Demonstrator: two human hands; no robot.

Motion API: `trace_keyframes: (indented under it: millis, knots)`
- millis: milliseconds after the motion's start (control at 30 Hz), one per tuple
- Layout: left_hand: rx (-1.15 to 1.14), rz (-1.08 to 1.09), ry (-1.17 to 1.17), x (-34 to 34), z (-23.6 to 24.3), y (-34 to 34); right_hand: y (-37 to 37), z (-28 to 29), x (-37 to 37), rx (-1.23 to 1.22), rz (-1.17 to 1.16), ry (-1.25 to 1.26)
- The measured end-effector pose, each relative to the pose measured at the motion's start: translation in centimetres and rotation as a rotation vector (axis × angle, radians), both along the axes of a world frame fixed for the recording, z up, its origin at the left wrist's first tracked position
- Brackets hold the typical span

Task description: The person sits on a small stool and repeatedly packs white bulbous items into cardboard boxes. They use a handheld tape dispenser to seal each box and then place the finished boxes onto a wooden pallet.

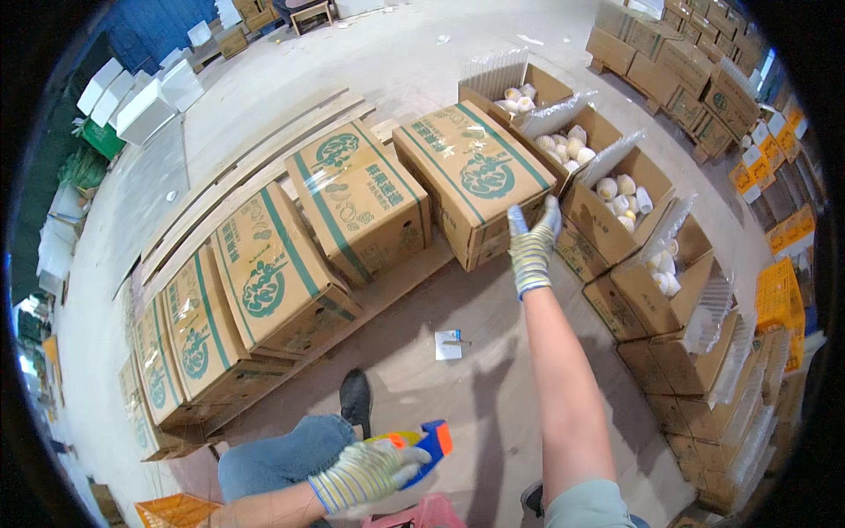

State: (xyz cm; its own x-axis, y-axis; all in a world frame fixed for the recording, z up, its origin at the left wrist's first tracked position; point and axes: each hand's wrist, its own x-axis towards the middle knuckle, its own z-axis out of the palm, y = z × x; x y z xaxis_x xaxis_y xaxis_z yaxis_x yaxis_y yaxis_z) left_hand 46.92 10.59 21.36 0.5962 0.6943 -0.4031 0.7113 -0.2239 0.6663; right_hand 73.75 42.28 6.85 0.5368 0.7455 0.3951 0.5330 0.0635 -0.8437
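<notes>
My left hand [370, 475], in a striped work glove, is closed round a blue tape dispenser [429, 453] with orange and yellow parts, low in front of me. My right hand [533, 246], gloved the same way, reaches forward with its fingers stretched out and apart. It touches the near right corner of a closed brown carton [475, 172] with green print and clear tape on top. That carton sits at the right end of a row, with its near end past the pallet edge. Beside it on the left stands another closed carton [356, 198].
Several closed cartons [268, 277] continue leftward on a wooden pallet [255, 163]. At right, open cartons [616, 207] hold pale fruit in white wrapping, with clear plastic sticking up. A white paper [448, 345] lies on the floor. Stacked cartons [673, 66] and orange crates [779, 304] stand farther right.
</notes>
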Motion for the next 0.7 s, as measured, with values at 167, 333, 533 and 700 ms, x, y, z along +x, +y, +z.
trace_keyframes:
  millis: [167,333,533,700]
  knots:
    - [-0.027,-0.226,0.151,2.6,2.9,2.6,3.9,-0.8,4.0,-0.455,0.191,0.91]
    - [-0.087,0.284,-0.216,2.4,1.8,1.6,7.1,-3.1,1.9,-0.422,0.322,0.853]
    - [0.028,0.127,-0.156,1.9,0.7,2.3,7.6,1.7,-0.5,-0.439,0.235,1.006]
    - [0.128,0.084,-0.1,2.0,0.4,2.6,9.4,1.8,-0.8,-0.451,0.084,0.458]
